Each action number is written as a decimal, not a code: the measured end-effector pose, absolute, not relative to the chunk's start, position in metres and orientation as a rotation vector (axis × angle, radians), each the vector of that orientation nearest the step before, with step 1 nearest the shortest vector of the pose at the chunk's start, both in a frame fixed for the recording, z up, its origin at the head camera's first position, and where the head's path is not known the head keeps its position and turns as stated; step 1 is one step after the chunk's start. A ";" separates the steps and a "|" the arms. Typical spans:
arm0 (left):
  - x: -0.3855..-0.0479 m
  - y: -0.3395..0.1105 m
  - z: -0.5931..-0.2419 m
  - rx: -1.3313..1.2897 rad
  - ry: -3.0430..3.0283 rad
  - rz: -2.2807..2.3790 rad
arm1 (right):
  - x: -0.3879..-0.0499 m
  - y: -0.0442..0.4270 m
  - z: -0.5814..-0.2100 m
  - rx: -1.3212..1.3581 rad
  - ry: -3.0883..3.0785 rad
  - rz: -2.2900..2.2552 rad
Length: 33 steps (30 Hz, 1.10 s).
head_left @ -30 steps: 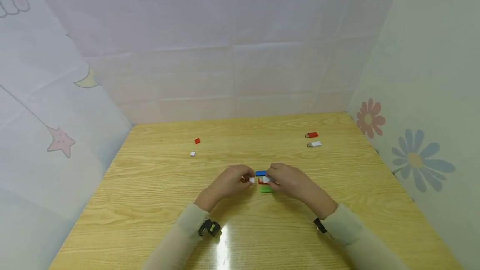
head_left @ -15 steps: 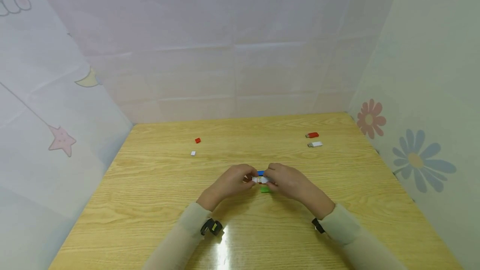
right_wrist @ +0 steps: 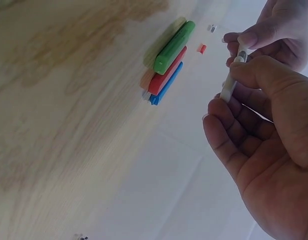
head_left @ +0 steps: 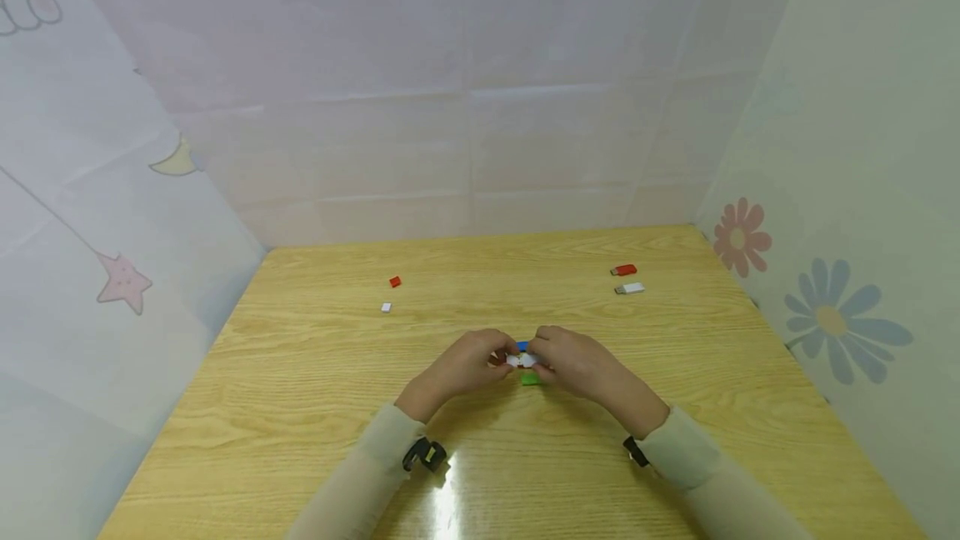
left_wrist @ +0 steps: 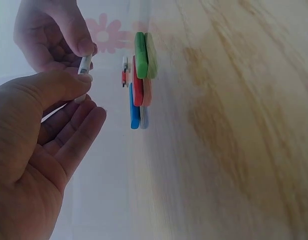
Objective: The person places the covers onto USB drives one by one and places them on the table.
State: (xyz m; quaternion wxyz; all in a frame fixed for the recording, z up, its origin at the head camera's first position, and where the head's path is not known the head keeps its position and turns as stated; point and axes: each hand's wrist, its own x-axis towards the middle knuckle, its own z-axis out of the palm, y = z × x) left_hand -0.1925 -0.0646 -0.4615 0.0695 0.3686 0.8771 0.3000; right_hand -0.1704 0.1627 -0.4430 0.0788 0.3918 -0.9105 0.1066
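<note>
Thumb and fingers of my left hand (head_left: pixel 463 367) pinch a small white cap (head_left: pixel 512 361). My right hand (head_left: pixel 583 363) pinches the body of a white USB stick (right_wrist: pixel 227 89), its plug end towards the cap. Cap and stick are in line, with a short stretch of metal plug (right_wrist: pixel 242 53) showing between them; how far the cap covers the plug is hard to tell. Below the hands lie a blue USB stick (right_wrist: pixel 167 84), a red USB stick (left_wrist: pixel 138 82) and a green USB stick (left_wrist: pixel 141 55), side by side on the table.
On the wooden table (head_left: pixel 300 407), a red cap (head_left: pixel 395 282) and a white cap (head_left: pixel 386 307) lie at the back left. An uncapped red USB stick (head_left: pixel 626 270) and an uncapped white one (head_left: pixel 632 288) lie at the back right. Patterned sheets (head_left: pixel 480 140) surround the table.
My left hand has moved right with the white cap, up to the white USB stick's plug. Less of the metal plug shows now. My right hand has shifted only slightly.
</note>
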 end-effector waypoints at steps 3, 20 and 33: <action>-0.192 -0.065 -0.461 1.123 2.628 0.913 | -0.171 0.163 -0.444 1.173 -2.720 0.300; -0.191 -0.067 -0.461 1.104 2.612 0.943 | -0.171 0.160 -0.445 1.171 -2.676 0.310; -0.191 -0.066 -0.463 1.082 2.624 0.960 | -0.170 0.159 -0.446 1.179 -2.644 0.350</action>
